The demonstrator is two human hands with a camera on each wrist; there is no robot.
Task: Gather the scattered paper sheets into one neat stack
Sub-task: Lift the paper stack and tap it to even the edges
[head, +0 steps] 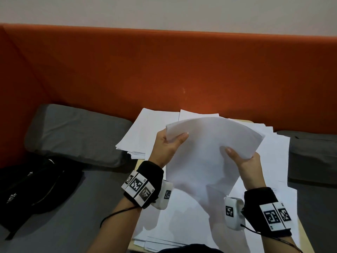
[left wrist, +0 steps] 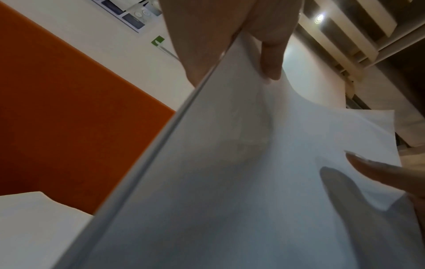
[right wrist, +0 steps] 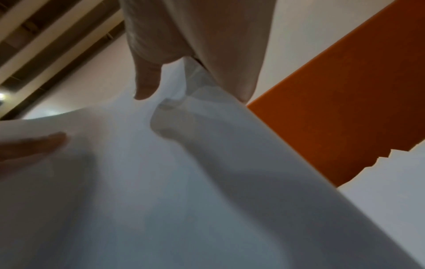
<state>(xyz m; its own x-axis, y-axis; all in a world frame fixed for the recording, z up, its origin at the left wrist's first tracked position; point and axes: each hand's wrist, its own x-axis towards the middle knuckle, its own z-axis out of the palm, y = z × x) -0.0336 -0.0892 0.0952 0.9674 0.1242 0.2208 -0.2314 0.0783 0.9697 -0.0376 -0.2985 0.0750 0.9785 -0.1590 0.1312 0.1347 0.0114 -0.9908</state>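
Two hands, left point(head: 166, 148) and right point(head: 245, 164). One held bundle point(head: 209, 154) between them; loose sheets point(head: 145, 132) beneath, too overlapped to count. Two cushions point(head: 76, 134), one bag point(head: 34, 187).

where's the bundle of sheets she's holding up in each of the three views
Head: the held bundle is centre right, raised between left hand and right hand.
Left wrist: it fills the lower right.
Right wrist: it fills the lower left.
Shared landmark: the orange backrest.
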